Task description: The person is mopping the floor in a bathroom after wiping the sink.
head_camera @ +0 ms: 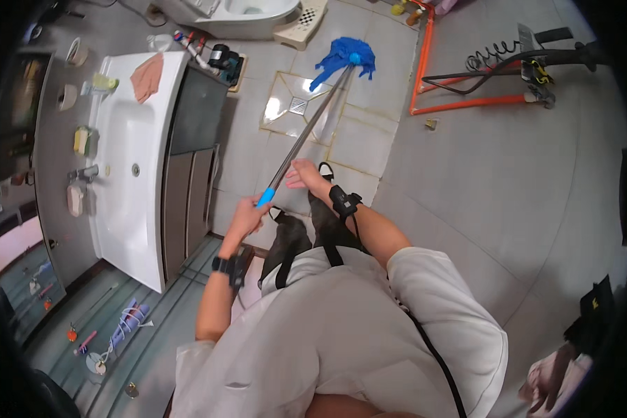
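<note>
My left hand [248, 217] is closed round the light-blue grip at the near end of a mop's metal handle [313, 120]. The handle slants away from me to a blue mop head [345, 55], which lies spread on the tiled floor. Just right of the handle is my right hand [305, 175], fingers extended and apart; whether its fingertips brush the pole cannot be told. Between my hands and the mop head, a square floor drain [298, 105] is set in glossy tiles.
A white washbasin [130, 209] on a cabinet stands at the left, with a pink cloth [146, 78] on its rim. Beyond are a toilet [256, 10], a beige step stool [301, 23] and a small pump [224, 60]. Orange pipes [423, 62] run along the right wall.
</note>
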Demonstrator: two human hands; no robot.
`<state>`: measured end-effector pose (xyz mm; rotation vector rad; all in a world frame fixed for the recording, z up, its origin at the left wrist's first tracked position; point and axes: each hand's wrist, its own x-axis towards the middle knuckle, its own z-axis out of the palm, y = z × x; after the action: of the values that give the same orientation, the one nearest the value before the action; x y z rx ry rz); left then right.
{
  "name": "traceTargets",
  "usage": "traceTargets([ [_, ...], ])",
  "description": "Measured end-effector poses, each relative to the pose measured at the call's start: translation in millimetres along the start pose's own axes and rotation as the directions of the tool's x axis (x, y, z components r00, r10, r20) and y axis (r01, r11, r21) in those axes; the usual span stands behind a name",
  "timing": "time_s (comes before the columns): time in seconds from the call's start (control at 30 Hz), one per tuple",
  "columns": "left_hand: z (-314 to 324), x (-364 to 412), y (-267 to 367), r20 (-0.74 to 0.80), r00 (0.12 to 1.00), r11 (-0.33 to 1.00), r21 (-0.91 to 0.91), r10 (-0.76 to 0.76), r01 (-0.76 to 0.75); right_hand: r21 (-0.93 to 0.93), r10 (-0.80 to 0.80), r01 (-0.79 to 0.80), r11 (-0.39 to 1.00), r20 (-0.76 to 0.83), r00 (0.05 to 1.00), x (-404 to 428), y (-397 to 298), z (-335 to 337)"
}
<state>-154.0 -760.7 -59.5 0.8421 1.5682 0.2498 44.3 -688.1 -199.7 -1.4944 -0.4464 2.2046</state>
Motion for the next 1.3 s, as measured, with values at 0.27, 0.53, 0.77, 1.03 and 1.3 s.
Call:
traceTargets([
  [0.27, 85.6, 178.4, 120.8, 0.07, 0.986, 0.987, -0.058, 0.15, -0.146, 0.11, 0.041, -0.039, 0.993, -0.014, 0.999, -42.5, -1.2, -94.5],
  [0.53, 98.0, 92.3, 57.7, 0.043, 0.988, 0.984, 0.094, 0.146, -0.15, 0.187, 0.035, -0.015, 0.982, -0.103, 0.994, -54.9, 17.1, -110.6],
  [0.77, 31.4, -76.5, -67.9, 0.059, 0.989, 0.961, 0.235, 0.139, -0.149, 0.21, 0.117, -0.113, 0.971, -0.005, 0.993, -48.0, 56.9, -12.5],
  [1.03, -51.0, -233.5, -87.6, 0.2, 0.952, 0.967, -0.055, -0.232, 0.247, 0.244, 0.407, -0.494, 0.834, 0.333, 0.851, -97.4, 137.6, 88.7],
  [1.3, -15.6, -211.6, -37.7, 0.12, 0.964, 0.953, -0.167, -0.236, 0.254, 0.208, 0.286, -0.317, 0.925, 0.169, 0.943, -80.8, 119.7, 58.0],
])
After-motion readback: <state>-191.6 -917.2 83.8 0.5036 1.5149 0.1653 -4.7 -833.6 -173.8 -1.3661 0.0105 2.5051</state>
